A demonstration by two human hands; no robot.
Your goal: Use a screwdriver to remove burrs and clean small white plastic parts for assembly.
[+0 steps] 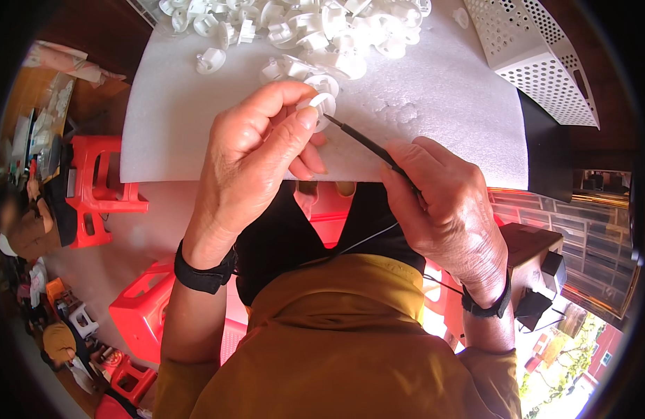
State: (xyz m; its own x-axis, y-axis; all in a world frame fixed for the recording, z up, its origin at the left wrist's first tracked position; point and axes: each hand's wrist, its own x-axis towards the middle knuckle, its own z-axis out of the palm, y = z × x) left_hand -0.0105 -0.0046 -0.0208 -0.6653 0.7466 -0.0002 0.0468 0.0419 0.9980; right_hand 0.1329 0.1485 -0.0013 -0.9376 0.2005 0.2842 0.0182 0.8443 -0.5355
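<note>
Mustard-yellow cloth shirt [322, 356] nearest, then one round white plastic piece [325, 105] being worked on
Left hand [249, 150] pinches it above the white foam sheet [469, 112], past the near edge; right hand [444, 195] wraps round a thin black pen-shaped tool [364, 142], tip at the piece; more sit in a far heap of white plastic pieces [329, 35], done or not I cannot tell; room to move lies right, by the white holey box [542, 73]

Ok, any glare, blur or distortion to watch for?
Head view: glare washes out parts of the white pile; same view: the left hand, right hand and dark tool look reasonably sharp; same view: the white tabletop bows along its left edge.
</note>
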